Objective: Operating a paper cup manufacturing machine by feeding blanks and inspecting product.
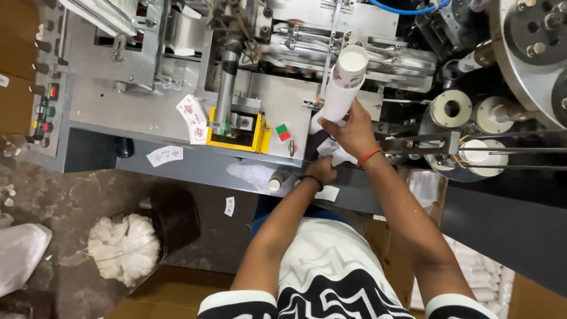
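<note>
Beside grey machine [147,106], right hand [354,133] grips white cup stack [342,88]; left hand [322,170] closed, contents unclear.

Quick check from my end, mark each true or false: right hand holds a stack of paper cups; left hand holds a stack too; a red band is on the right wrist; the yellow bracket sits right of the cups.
1. The right hand holds a stack of paper cups. True.
2. The left hand holds a stack too. False: it rests low at the machine's edge.
3. A red band is on the right wrist. True.
4. The yellow bracket sits right of the cups. False: it is left of them.
</note>
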